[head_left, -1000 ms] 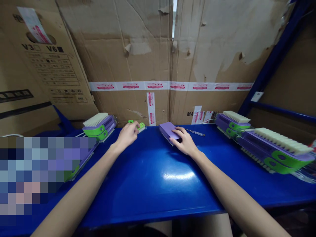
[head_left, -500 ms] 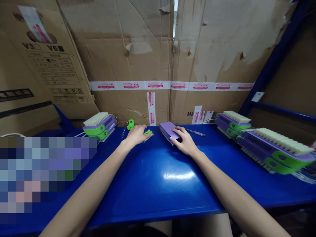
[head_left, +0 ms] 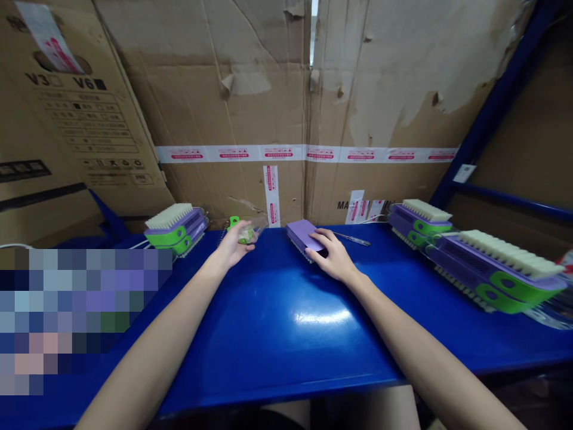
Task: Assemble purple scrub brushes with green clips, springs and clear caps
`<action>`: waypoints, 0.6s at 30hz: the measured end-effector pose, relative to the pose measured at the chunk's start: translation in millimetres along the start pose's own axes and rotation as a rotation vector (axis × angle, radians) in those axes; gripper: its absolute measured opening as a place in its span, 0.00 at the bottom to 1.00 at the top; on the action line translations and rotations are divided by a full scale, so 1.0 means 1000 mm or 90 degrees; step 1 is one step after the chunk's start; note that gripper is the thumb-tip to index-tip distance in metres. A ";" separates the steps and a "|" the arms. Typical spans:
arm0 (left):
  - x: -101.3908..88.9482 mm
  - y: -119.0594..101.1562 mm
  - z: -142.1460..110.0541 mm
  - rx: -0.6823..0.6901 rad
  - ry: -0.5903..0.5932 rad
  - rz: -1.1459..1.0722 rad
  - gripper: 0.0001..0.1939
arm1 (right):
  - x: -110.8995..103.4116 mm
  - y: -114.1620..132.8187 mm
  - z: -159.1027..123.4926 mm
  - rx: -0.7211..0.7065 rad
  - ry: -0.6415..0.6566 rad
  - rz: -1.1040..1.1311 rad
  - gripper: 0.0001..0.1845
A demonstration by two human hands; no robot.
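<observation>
My left hand (head_left: pixel 233 243) is curled round a small green part with clear plastic (head_left: pixel 247 234), palm turned towards the right. Just behind that hand, at the back of the blue table (head_left: pixel 268 340), lies another green piece (head_left: pixel 233 221) beside a dark coiled spring (head_left: pixel 222 234). My right hand (head_left: pixel 330 252) grips the near right end of a purple brush block (head_left: pixel 302 232), with its bristles facing down on the table. A screwdriver (head_left: pixel 356 240) with a clear handle lies to the right of this block.
Stacked purple and green brushes (head_left: pixel 176 230) stand at the back left. On the right are two more stacks, one farther back (head_left: pixel 418 224) and one nearer (head_left: pixel 496 272). Cardboard sheets (head_left: pixel 233 113) wall the back. A blue metal post (head_left: pixel 496 89) slants at the right.
My left hand has picked up the green part with clear plastic from the table, turned and moved left. The right hand stays on the purple brush block. The view has shifted slightly.
</observation>
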State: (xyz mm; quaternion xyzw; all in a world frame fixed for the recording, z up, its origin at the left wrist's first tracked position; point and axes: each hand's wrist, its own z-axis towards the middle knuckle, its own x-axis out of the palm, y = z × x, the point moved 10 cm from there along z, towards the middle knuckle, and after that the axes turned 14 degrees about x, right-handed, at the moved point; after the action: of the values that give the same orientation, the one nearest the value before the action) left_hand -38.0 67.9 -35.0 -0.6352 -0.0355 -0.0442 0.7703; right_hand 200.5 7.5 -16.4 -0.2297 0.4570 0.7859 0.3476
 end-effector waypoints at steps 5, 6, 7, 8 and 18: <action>-0.018 0.008 0.002 -0.021 -0.018 0.236 0.16 | 0.000 0.000 0.000 0.000 0.000 0.001 0.25; -0.022 0.004 0.002 0.002 -0.018 0.327 0.16 | 0.000 0.000 0.000 0.000 -0.001 0.001 0.25; -0.025 -0.003 0.003 0.039 -0.016 0.424 0.16 | 0.000 0.000 0.000 0.000 -0.002 0.001 0.25; -0.025 -0.012 0.003 0.086 -0.011 0.525 0.16 | 0.000 0.000 0.000 -0.001 -0.003 0.001 0.25; 0.010 -0.026 -0.009 0.225 0.187 1.004 0.20 | 0.000 -0.001 0.000 0.014 -0.004 -0.003 0.25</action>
State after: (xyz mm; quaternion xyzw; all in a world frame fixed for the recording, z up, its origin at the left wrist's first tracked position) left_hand -30.7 54.3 -10.1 -0.3306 0.5164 0.4339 0.6602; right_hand 201.7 7.7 -17.4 -0.2247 0.4640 0.7806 0.3534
